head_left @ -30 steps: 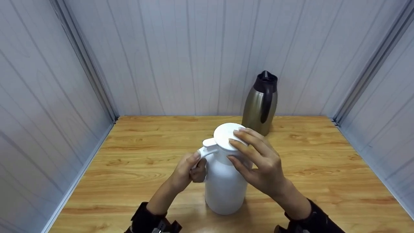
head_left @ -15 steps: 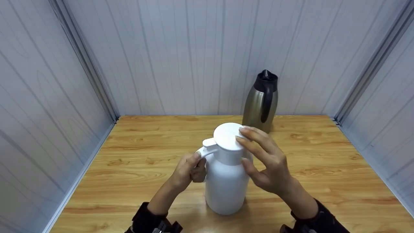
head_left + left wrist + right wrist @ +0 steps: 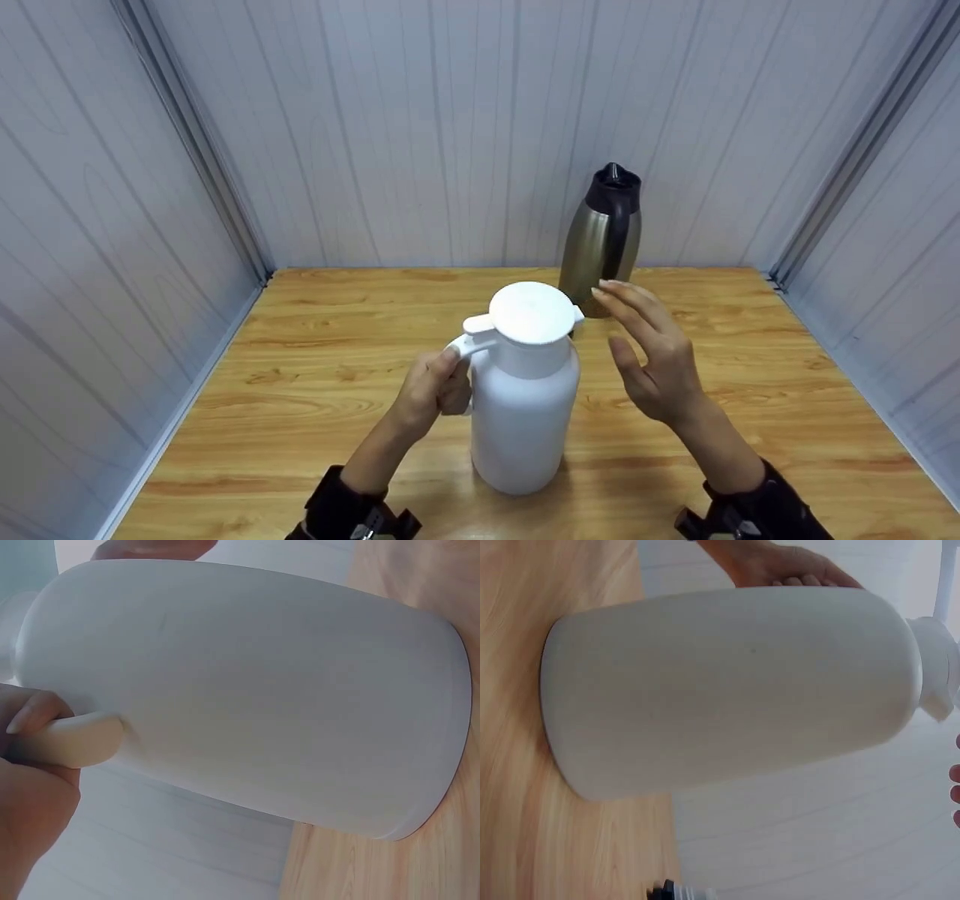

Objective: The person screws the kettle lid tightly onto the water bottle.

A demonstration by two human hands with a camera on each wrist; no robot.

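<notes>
Two hands engaged: left hand [image 3: 435,386] curled round handle [image 3: 461,347] of white jug [image 3: 523,409], grip kept firm; right hand [image 3: 656,356] spread, empty, beside lid [image 3: 531,313]; jug kept upright on table [image 3: 315,390].

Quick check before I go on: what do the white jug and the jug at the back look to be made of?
White jug: probably plastic, matte, with even colour, no glint, and a moulded handle held by the left hand. Back jug: likely brushed steel, with a soft bronze sheen; its dark top and handle look like plastic.

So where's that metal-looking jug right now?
In the head view, the steel jug stands upright at the back of the wooden table against the wall, right of centre, just behind the white jug.
</notes>
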